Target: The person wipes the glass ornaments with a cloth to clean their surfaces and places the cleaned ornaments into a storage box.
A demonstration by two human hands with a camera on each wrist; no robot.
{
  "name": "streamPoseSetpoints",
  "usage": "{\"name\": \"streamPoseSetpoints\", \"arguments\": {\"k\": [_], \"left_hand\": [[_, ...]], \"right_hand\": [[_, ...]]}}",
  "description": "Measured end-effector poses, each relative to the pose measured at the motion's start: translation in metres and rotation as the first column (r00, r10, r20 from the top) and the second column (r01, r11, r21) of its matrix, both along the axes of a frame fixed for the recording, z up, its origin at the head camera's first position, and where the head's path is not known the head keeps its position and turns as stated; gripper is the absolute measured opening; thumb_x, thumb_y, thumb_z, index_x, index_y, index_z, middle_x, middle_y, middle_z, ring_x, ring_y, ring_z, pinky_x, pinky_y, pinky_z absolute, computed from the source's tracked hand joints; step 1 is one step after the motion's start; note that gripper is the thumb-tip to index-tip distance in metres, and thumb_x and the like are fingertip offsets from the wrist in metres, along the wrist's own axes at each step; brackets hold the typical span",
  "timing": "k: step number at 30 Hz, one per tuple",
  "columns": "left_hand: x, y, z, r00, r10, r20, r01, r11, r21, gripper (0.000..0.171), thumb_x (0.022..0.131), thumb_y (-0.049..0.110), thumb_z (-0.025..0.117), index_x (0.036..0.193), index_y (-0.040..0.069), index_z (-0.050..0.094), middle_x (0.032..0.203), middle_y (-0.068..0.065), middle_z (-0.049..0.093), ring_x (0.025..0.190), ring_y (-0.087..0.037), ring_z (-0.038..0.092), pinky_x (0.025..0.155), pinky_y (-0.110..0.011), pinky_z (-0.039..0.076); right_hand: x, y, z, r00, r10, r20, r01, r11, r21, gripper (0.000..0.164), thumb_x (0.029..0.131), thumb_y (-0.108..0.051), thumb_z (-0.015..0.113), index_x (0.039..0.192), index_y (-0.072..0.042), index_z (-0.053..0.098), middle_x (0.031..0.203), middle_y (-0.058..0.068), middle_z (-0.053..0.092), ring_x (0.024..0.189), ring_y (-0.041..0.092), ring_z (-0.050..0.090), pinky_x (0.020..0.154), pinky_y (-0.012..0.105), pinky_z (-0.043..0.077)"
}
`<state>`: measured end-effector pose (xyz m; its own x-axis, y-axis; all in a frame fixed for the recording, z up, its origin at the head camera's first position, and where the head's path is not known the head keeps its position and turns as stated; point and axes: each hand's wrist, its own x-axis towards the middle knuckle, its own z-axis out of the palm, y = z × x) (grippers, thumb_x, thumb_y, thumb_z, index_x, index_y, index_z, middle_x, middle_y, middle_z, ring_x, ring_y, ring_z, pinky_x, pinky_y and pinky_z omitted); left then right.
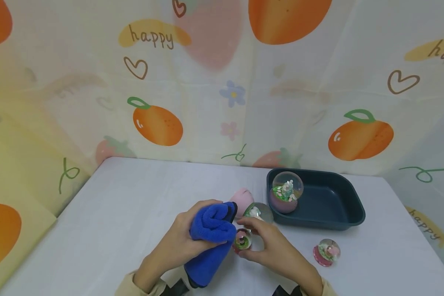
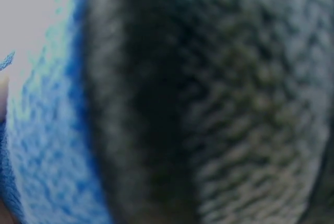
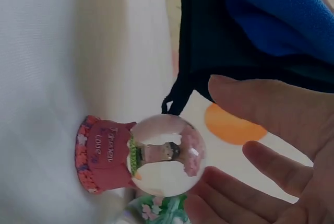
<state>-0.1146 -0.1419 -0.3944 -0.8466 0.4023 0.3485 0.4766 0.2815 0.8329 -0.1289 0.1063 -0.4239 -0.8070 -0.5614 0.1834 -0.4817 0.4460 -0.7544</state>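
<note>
Here, snow globe (image 3: 138, 153) by right fingers (image 3: 279, 166), upright, dome (image 3: 172, 174) up

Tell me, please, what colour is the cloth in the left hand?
The cloth is blue with a dark edge, seen best in the head view.

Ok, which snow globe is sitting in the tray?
The large clear snow globe with the mauve base, at the left end of the dark teal rectangular tray. It alone is inside; the other snow globes are all outside.
</note>
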Motion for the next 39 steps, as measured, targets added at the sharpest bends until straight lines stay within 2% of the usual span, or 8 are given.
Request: {"name": "streamPoseSetpoints", "arguments": {"k": [3, 6, 14, 21, 26, 30, 33, 39], "left_hand": [[0.000, -0.001, 0.001, 1.000, 0.003, -0.007, -0.003, 1.000, -0.006, 0.058, 0.085, 0.018, 0.079, 0.136, 0.021, 0.051, 0.125, -0.006, 0.068, 0.105, -0.017, 0.068, 0.088, -0.034, 0.055], [0.000, -0.002, 0.002, 1.000, 0.014, -0.011, -0.014, 1.000, -0.013, 0.059, 0.085, 0.018, 0.079, 0.136, 0.021, 0.051, 0.125, -0.006, 0.068, 0.105, -0.017, 0.068, 0.088, -0.034, 0.055], [-0.002, -0.003, 0.002, 1.000, 0.016, 0.001, -0.016, 1.000, -0.017, 0.059, 0.085, 0.018, 0.079, 0.137, 0.022, 0.050, 0.125, -0.006, 0.068, 0.105, -0.018, 0.069, 0.087, -0.035, 0.055], [-0.011, -0.007, -0.004, 0.999, 0.052, -0.006, -0.052, 0.998, -0.046, 0.060, 0.084, 0.021, 0.080, 0.136, 0.025, 0.051, 0.126, -0.003, 0.067, 0.107, -0.018, 0.068, 0.088, -0.037, 0.055], [-0.018, -0.011, -0.009, 0.997, 0.066, 0.030, -0.064, 0.997, -0.054, 0.060, 0.084, 0.022, 0.080, 0.136, 0.026, 0.050, 0.129, -0.001, 0.066, 0.109, -0.018, 0.066, 0.091, -0.042, 0.053], [-0.022, -0.012, -0.013, 0.996, 0.065, 0.063, -0.061, 0.996, -0.057, 0.060, 0.085, 0.023, 0.079, 0.137, 0.027, 0.050, 0.130, -0.002, 0.065, 0.112, -0.020, 0.065, 0.093, -0.046, 0.052], [-0.024, -0.014, -0.016, 0.994, 0.060, 0.087, -0.056, 0.997, -0.057, 0.060, 0.085, 0.022, 0.079, 0.138, 0.027, 0.049, 0.132, -0.003, 0.064, 0.114, -0.023, 0.064, 0.094, -0.050, 0.051], [-0.029, -0.018, -0.021, 0.990, 0.050, 0.133, -0.042, 0.997, -0.064, 0.064, 0.086, 0.023, 0.078, 0.141, 0.030, 0.046, 0.138, -0.004, 0.060, 0.120, -0.027, 0.062, 0.098, -0.054, 0.049]], "right_hand": [[-0.001, -0.001, 0.000, 0.999, 0.039, 0.034, -0.039, 0.999, -0.018, 0.057, 0.083, -0.008, 0.079, 0.134, -0.005, 0.055, 0.130, 0.011, 0.064, 0.117, 0.029, 0.064, 0.097, 0.041, 0.053], [-0.002, -0.001, -0.001, 0.998, 0.043, 0.046, -0.043, 0.999, -0.011, 0.057, 0.082, -0.004, 0.078, 0.134, -0.004, 0.054, 0.131, 0.012, 0.064, 0.116, 0.028, 0.064, 0.096, 0.040, 0.054], [0.000, -0.007, -0.007, 0.997, 0.009, -0.076, -0.007, 1.000, 0.022, 0.056, 0.078, 0.005, 0.078, 0.128, -0.009, 0.058, 0.123, 0.006, 0.068, 0.109, 0.020, 0.067, 0.092, 0.033, 0.056], [0.000, -0.010, -0.011, 0.998, -0.005, -0.069, 0.004, 1.000, -0.009, 0.055, 0.076, 0.001, 0.082, 0.124, -0.010, 0.060, 0.118, 0.006, 0.070, 0.106, 0.017, 0.067, 0.090, 0.033, 0.056], [-0.002, -0.012, -0.017, 0.996, 0.024, -0.088, -0.030, 0.998, -0.064, 0.050, 0.077, 0.002, 0.080, 0.122, -0.008, 0.061, 0.117, 0.007, 0.070, 0.108, 0.016, 0.066, 0.091, 0.033, 0.056], [-0.004, -0.013, -0.023, 0.992, 0.040, -0.121, -0.050, 0.995, -0.084, 0.050, 0.080, 0.002, 0.078, 0.125, -0.005, 0.058, 0.120, 0.010, 0.067, 0.109, 0.021, 0.066, 0.092, 0.034, 0.056], [-0.004, -0.013, -0.024, 0.990, 0.021, -0.140, -0.030, 0.998, -0.062, 0.052, 0.080, -0.001, 0.079, 0.127, -0.003, 0.056, 0.121, 0.012, 0.066, 0.109, 0.024, 0.066, 0.093, 0.035, 0.055], [-0.004, -0.013, -0.025, 0.996, 0.010, -0.094, -0.010, 1.000, 0.002, 0.049, 0.085, -0.014, 0.078, 0.127, -0.002, 0.056, 0.123, 0.010, 0.068, 0.113, 0.023, 0.064, 0.097, 0.039, 0.052]]}}
